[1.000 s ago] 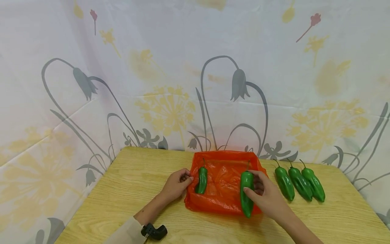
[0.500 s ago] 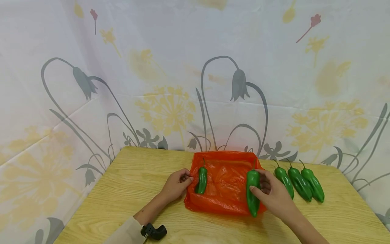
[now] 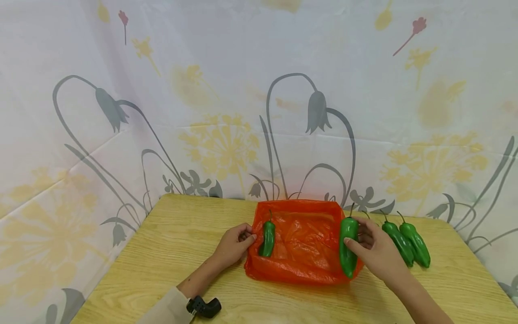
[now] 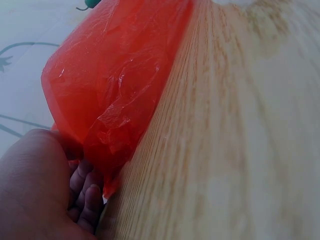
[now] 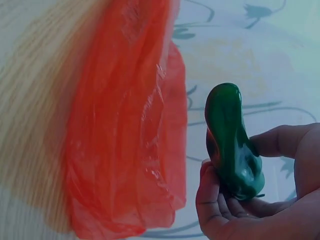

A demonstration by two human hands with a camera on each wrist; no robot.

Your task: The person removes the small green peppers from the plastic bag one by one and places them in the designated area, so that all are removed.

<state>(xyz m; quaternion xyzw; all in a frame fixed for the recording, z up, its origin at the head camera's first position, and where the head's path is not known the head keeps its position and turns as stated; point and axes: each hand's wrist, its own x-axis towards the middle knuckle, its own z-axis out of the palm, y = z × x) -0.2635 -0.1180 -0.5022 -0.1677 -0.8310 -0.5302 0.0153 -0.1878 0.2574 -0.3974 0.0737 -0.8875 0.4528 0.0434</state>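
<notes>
A red plastic bag (image 3: 291, 272) stands spread in a box shape on the table. Thumb and fingers of my left hand (image 3: 232, 245) pinch its left wall; the left wrist view shows the fingers curled at the red film (image 4: 120, 85). One green chili pepper (image 3: 269, 238) leans upright inside, near that wall. My right hand (image 3: 380, 252) grips another green chili pepper (image 3: 348, 247) between thumb and fingers, stem up, overlapping the bag's right side in the head view. In the right wrist view this pepper (image 5: 230, 135) is held beside the bag, apart from it.
Right of the bag lie more green peppers: two show, a middle one (image 3: 398, 243) and an outer one (image 3: 416, 245), while my right hand mostly hides a third. A wooden table (image 3: 182, 229) ends at a flower-printed cloth (image 3: 226, 90) behind. A black device (image 3: 203, 307) sits on the left wrist.
My right hand has carried its pepper rightward and slightly up, from over the bag's inside to its right wall, covering the nearest loose pepper. The left hand and bag look much the same.
</notes>
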